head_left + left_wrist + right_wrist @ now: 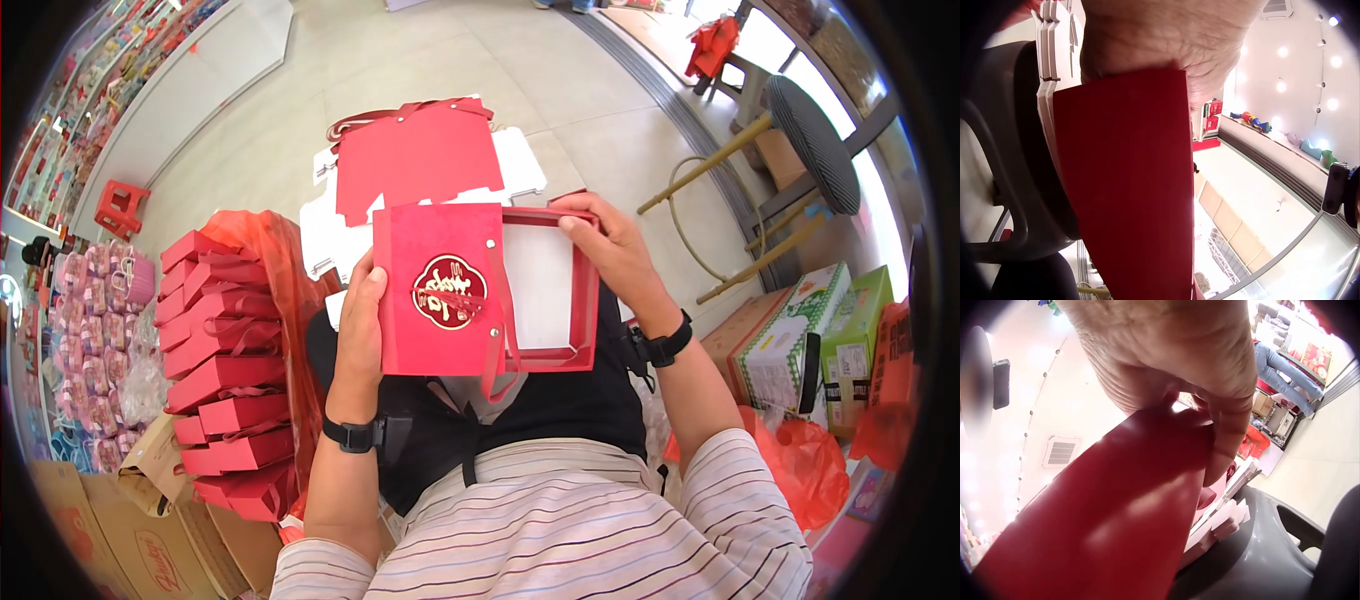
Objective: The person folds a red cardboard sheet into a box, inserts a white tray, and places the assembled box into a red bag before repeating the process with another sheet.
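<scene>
A red box (400,330) with a gold-edged round emblem and a ribbon handle stands over the lap, its right part uncovered and showing a white inside (537,290). The left hand (362,325) holds its left side, thumb along the edge. At the upper right corner the right hand (615,250) pinches the box wall, thumb on top. In the left wrist view a red side panel (1129,181) lies against the left hand (1166,37). The right wrist view shows the right hand (1179,356) with fingers curled round the edge of a red panel (1110,512).
Flat red sheets (415,160) and white pieces (520,160) lie beyond the box. Stacked red boxes (235,380) stand at the left beside an orange bag (262,235). Cartons (780,340), a red plastic bag (805,470) and a round-seated stool (815,145) are at the right.
</scene>
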The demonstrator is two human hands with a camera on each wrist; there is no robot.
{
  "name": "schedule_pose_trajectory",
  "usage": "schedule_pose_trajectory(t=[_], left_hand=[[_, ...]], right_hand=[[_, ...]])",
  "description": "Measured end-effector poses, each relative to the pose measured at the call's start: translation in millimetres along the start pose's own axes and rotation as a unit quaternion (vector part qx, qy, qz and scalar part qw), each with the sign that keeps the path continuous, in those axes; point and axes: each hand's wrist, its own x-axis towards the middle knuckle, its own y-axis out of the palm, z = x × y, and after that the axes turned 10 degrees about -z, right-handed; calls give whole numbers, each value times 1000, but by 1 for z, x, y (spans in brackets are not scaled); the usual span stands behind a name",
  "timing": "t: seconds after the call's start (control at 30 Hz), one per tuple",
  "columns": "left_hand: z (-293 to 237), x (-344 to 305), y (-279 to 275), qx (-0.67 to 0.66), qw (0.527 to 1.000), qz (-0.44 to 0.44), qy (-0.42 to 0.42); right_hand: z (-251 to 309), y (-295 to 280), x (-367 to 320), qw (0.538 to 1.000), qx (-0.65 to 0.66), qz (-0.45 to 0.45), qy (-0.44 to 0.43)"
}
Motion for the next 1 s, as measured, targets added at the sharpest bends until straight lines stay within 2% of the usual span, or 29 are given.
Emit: schedule_pose_trajectory(t=[0.07, 0.13, 0.17, 0.27, 0.33, 0.37, 0.47, 0.53, 0.57, 0.67, 0.7, 0.73, 0.77, 0.8, 0.83, 0.87, 0.9, 0.97, 1.0], left_hand=[[13, 4, 1, 24, 1000, -5, 9], [21, 6, 4, -12, 1000, 26, 2], [18, 6, 11, -68, 997, 42, -19], [16, 10, 6, -81, 996, -16, -26], [17, 17, 3, -141, 988, -36, -52], [20, 18, 5, -136, 989, -28, -51], [21, 18, 16, -114, 992, -20, -47], [22, 12, 34, -94, 994, -33, -44], [26, 13, 36, -101, 994, -12, -37], [22, 14, 38, -96, 995, 5, -34], [24, 19, 30, -103, 994, -8, -41], [25, 23, 22, -101, 994, -16, -31], [25, 27, 15, -100, 995, -23, -19], [26, 32, 7, -100, 995, -29, -7], [28, 38, -4, -97, 995, -31, 1], [31, 42, -15, -96, 995, -39, 0], [35, 45, -25, -94, 994, -49, -1], [41, 49, -40, -93, 994, -54, -1], [41, 49, -38, -104, 993, -48, -4]], right_hand=[[0, 13, -1, 996, -45, -16, -73], [-14, 22, 2, 986, -72, -38, -145], [-10, 24, -1, 992, -54, -53, -98], [-1, 25, -12, 995, 25, -101, 14], [3, 21, -17, 997, 11, -70, -3], [12, 15, -19, 999, 46, 19, 4], [17, 33, -33, 997, -36, 40, -52], [4, 47, -38, 988, -79, 9, -134], [-2, 48, -41, 979, -101, -6, -174], [29, -1, -33, 993, -70, 93, -19], [9, -16, -35, 993, -113, 17, -36], [7, -42, -36, 977, -205, -42, -43], [-12, -71, -44, 958, -201, -154, -132], [-29, -113, -51, 930, -270, -224, -105], [-38, -155, -62, 891, -336, -276, -128], [-37, -195, -80, 844, -427, -313, -86], [-46, -240, -97, 779, -513, -342, -115], [-37, -294, -139, 680, -628, -378, 4], [-35, -296, -140, 678, -630, -379, 4]])
